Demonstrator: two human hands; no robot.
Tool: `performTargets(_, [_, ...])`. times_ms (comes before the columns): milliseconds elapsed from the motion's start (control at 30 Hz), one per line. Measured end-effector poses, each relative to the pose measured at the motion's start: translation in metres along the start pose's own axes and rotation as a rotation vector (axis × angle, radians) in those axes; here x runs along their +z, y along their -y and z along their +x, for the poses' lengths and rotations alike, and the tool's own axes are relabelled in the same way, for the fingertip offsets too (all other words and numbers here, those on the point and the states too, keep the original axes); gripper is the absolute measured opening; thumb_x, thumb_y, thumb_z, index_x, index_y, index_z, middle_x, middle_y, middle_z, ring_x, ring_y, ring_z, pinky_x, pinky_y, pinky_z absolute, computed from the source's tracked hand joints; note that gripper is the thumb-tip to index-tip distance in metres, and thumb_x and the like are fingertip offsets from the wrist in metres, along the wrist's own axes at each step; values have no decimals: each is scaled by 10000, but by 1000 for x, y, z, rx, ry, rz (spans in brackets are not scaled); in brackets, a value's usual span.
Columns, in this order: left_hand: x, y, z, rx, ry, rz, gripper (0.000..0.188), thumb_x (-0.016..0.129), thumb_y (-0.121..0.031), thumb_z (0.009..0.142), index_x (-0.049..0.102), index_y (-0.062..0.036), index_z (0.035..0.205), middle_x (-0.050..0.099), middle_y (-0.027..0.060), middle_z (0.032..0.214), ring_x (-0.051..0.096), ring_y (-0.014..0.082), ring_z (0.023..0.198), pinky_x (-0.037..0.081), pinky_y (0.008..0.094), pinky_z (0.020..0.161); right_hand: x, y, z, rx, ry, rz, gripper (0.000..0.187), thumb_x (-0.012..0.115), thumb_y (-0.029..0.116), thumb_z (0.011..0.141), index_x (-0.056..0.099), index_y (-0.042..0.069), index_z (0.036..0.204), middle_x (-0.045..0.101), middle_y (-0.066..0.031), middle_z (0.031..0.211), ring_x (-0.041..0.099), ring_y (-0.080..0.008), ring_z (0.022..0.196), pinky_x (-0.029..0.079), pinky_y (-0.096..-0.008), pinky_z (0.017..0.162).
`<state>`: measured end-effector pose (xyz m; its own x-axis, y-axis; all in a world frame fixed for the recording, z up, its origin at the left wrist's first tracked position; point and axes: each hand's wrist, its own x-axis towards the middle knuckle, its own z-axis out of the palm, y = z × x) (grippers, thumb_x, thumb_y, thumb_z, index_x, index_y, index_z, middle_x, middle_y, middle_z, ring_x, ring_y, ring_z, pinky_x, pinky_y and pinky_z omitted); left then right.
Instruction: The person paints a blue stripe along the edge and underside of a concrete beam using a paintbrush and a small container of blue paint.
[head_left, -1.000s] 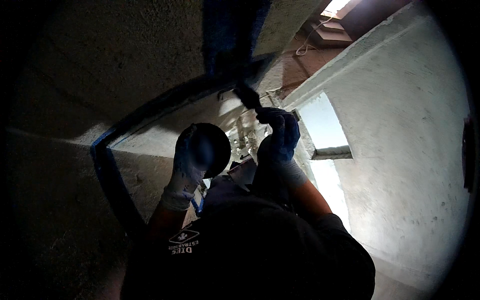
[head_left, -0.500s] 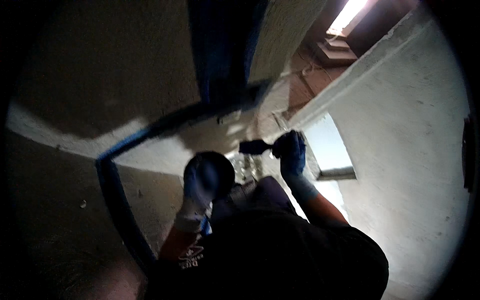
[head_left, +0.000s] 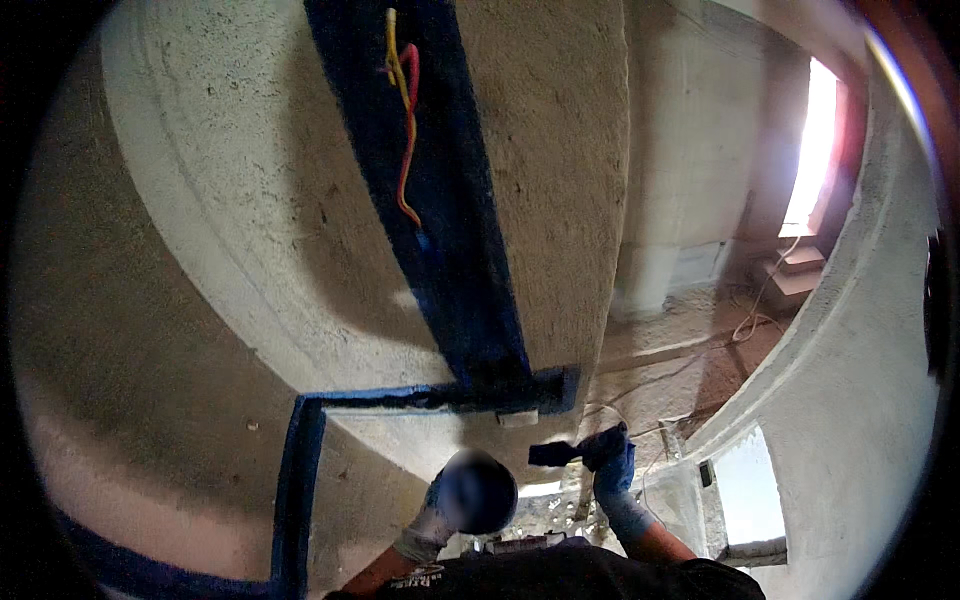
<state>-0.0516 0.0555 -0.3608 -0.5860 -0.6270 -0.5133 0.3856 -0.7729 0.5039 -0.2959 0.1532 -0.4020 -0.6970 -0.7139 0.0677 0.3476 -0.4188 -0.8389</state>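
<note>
My gloved left hand [head_left: 434,515] is closed on the side of a round dark paint bucket [head_left: 497,493], low in the middle of the view. The bucket's inside looks blue, though a blur covers part of it. To its right, my right hand [head_left: 612,468], in a blue-stained glove, grips a wide paintbrush [head_left: 552,455]. The dark blue bristles point left, above and right of the bucket and apart from it. Ahead, a broad dark blue painted band [head_left: 455,250] runs down the wall and meets a narrower blue strip [head_left: 385,398] near its bottom.
Yellow and red wires [head_left: 408,130] stick out of the blue band. Another blue strip [head_left: 292,490] descends at the left. On the right are a bright narrow opening [head_left: 812,150], a pale cable [head_left: 760,318] and a window-like opening [head_left: 750,490] in the rough wall.
The view has tilted up, showing more wall and the wires. My hands, the bucket and the brush appear lower and farther right, with both grips kept.
</note>
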Motion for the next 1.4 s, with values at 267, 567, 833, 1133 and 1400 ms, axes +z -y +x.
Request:
performTargets(267, [27, 9, -16, -62, -39, 66, 297, 385, -317, 957, 439, -174, 702, 323, -43, 531, 319, 88, 449, 304, 228, 414, 24, 11, -27, 256, 395, -224, 451, 348, 399, 959, 561, 10, 872, 592, -83, 643, 535, -135, 514, 437, -259, 507])
performTargets(567, [-10, 7, 3, 267, 332, 707, 145, 569, -151, 845, 499, -96, 959, 526, 24, 755, 496, 164, 655, 428, 290, 627, 80, 4, -24, -157, 1082, -1018, 283, 517, 284, 856, 562, 62, 1024, 618, -139, 956, 606, -284, 890, 473, -368, 739])
performTargets(833, [22, 1, 3, -154, 259, 56, 235, 452, -251, 928, 429, -142, 721, 306, -40, 561, 315, 115, 502, 276, 259, 462, 69, -48, -21, -371, 1084, -914, 240, 438, 268, 892, 567, 80, 966, 597, -91, 896, 573, -209, 853, 441, -336, 756])
performTargets(1133, [5, -7, 27, -168, 322, -38, 176, 472, -236, 917, 468, -124, 781, 349, -29, 581, 359, 121, 518, 325, 259, 482, 58, -8, -3, -295, 887, -958, 242, 531, 284, 850, 635, 65, 861, 643, -125, 841, 621, -289, 806, 483, -372, 707])
performTargets(1400, [20, -1, -17, 551, 355, 913, 186, 513, -254, 885, 492, -75, 928, 414, -2, 634, 438, 153, 572, 409, 284, 551, 87, 39, -16, -206, 791, -1051, 265, 508, 292, 877, 621, 54, 908, 645, -138, 852, 616, -332, 796, 484, -385, 694])
